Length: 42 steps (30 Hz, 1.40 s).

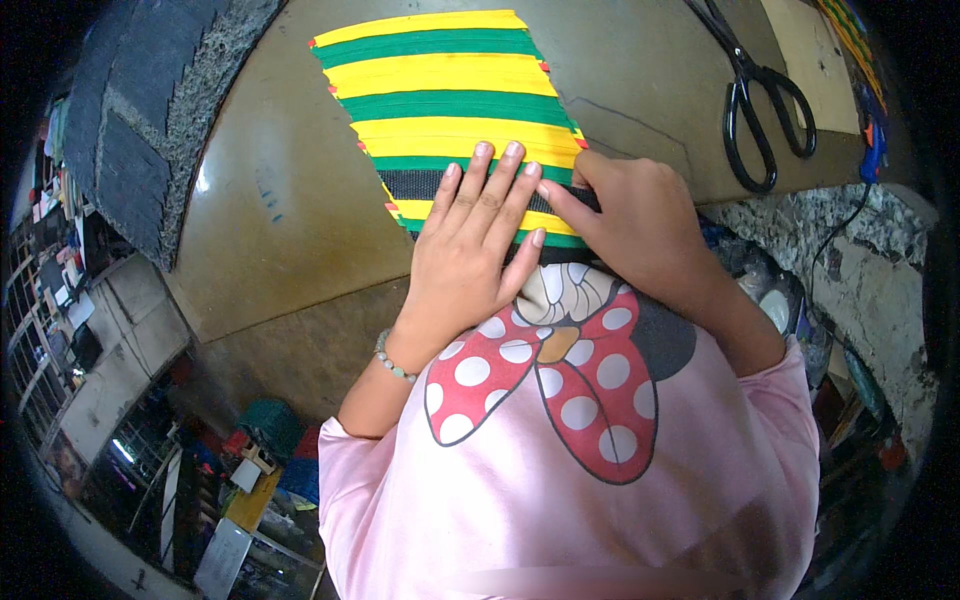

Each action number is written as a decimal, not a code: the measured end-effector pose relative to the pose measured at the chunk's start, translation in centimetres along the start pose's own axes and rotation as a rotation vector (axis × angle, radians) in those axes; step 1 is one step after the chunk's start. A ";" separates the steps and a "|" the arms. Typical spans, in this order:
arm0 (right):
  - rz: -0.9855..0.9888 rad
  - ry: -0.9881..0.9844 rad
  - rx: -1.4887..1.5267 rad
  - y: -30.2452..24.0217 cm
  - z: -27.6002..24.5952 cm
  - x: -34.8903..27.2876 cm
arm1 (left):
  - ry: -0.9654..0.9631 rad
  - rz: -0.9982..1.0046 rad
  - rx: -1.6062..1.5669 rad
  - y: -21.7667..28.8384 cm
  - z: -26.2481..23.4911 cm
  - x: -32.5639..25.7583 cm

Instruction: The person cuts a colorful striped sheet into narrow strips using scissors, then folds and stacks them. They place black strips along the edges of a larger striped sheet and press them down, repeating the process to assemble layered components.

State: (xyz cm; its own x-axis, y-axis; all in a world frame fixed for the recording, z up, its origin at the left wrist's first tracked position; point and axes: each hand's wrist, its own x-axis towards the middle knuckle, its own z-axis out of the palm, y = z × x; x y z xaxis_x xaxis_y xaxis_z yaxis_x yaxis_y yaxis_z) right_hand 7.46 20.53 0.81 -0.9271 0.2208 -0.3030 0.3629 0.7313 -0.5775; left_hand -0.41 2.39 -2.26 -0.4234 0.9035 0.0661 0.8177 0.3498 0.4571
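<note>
A striped panel of yellow and green fabric strips (445, 72) lies on the table, with small red bits along its slanted side edges. Across its near part runs a black woven webbing strap (408, 184). My left hand (480, 220) rests flat on the strap and the stripes, fingers stretched out and pointing away from me. At the panel's right edge, my right hand (640, 205) is closed with thumb and curled fingers around the strap's right end. Its fingertips are partly hidden.
Large black-handled scissors (752, 100) lie at the far right, near a beige board (815, 65). A blue-handled tool (873, 145) with a dark cord is at the table's right edge. Dark grey sheets (130, 110) cover the far left. The brown tabletop (270, 270) ends close to my body.
</note>
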 end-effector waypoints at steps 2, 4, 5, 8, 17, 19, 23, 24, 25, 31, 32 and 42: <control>0.020 -0.014 0.012 0.4 -0.3 -0.5 | -0.023 -0.006 0.021 -0.2 0.1 0.0; -0.048 0.021 0.138 0.7 -0.5 -0.8 | -0.003 -0.023 -0.027 -0.4 0.0 -0.2; -0.058 0.033 0.195 0.9 -0.5 -0.9 | 0.002 -0.027 -0.048 -0.5 0.0 -0.3; -0.042 0.019 0.240 1.1 -0.5 -0.9 | -0.014 -0.022 -0.024 -0.6 0.0 -0.3; 0.054 0.045 0.106 1.2 0.0 -1.1 | -0.022 -0.017 -0.007 -0.4 0.2 -0.2; 0.009 0.114 0.086 1.2 0.3 -1.1 | -0.019 -0.022 -0.028 -0.4 0.3 -0.3; -0.011 0.145 0.063 1.2 0.6 -1.1 | -0.011 0.026 0.017 -0.6 0.3 -0.3; 0.001 0.118 0.056 1.2 0.6 -1.1 | -0.012 0.028 0.022 -0.6 0.3 -0.3; 0.017 0.094 0.048 1.2 0.6 -1.2 | -0.012 0.028 0.026 -0.6 0.3 -0.3; 0.083 0.150 0.169 1.4 -0.2 -1.9 | -0.011 0.025 0.046 -0.4 0.5 -0.3; 0.190 0.125 0.204 1.5 -0.4 -2.2 | -0.023 0.019 0.055 -0.4 0.5 -0.3; 0.139 0.159 0.217 2.8 0.1 -3.1 | -0.018 0.013 0.049 -0.2 0.5 -0.2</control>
State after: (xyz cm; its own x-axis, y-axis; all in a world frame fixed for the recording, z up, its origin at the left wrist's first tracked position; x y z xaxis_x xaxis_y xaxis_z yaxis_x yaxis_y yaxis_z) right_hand 11.37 21.79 0.08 -0.8642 0.4196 -0.2778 0.4829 0.5362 -0.6923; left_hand -0.33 2.23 -2.78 -0.4056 0.9124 0.0555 0.8416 0.3491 0.4122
